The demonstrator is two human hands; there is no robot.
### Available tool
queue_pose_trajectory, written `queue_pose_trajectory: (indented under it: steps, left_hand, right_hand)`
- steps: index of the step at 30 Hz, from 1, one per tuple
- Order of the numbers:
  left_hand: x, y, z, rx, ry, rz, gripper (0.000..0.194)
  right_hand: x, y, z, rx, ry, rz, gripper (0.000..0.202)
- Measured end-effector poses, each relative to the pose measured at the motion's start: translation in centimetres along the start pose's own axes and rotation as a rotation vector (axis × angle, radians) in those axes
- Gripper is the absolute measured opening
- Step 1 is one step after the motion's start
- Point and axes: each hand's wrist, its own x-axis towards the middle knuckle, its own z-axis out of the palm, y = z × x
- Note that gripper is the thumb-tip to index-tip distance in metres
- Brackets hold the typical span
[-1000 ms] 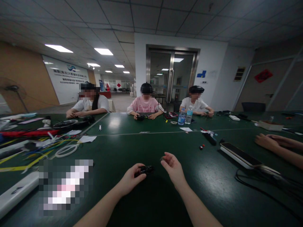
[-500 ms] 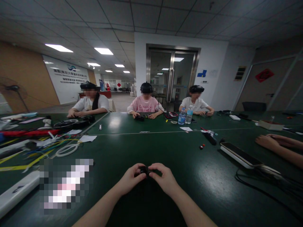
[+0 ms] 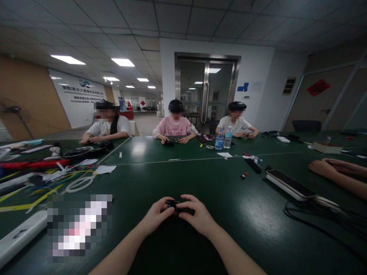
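A small black object [image 3: 171, 203] sits pinched between the thumb and fingers of my left hand [image 3: 157, 214], low over the middle of the table [image 3: 183, 179]. Its kind cannot be made out, since it is dark and partly covered by my fingers. Just to its right is my right hand [image 3: 197, 214], with thumb and fingers spread apart. The right fingertips are close to the object's right end; whether one still touches it is hard to tell.
Cables, a coiled white cord [image 3: 80, 184] and a white power strip [image 3: 23, 236] lie left, near a pixelated patch. Right are a phone on a white block [image 3: 291, 186] and black cables. Three people sit opposite behind water bottles [image 3: 228, 138]; another person's hands [image 3: 323, 168] rest at right.
My right thumb and fingers have parted and drawn off the black object, which stays in my left hand. The left hand has shifted slightly left, and the view has turned a little.
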Motion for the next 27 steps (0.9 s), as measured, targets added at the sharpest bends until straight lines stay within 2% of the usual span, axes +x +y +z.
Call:
queue_pose_trajectory:
  steps: [6, 16, 21, 27]
  left_hand:
    - [0.4, -0.4, -0.2, -0.073, 0.005, 0.033, 0.045]
    - [0.1, 0.5, 0.0, -0.104, 0.028, 0.018, 0.048]
    - [0.0, 0.7, 0.2, -0.064, 0.033, 0.024, 0.049]
    - [0.2, -0.4, 0.1, -0.063, 0.011, 0.001, 0.051]
  right_hand:
    - [0.1, -0.1, 0.1, 0.063, 0.055, -0.064, 0.023]
    - [-0.3, -1.1, 0.2, -0.101, 0.073, -0.156, 0.035]
    - [-0.3, -1.4, 0.2, -0.152, 0.103, -0.204, 0.025]
    - [-0.1, -1.0, 0.2, -0.180, 0.120, -0.232, 0.023]
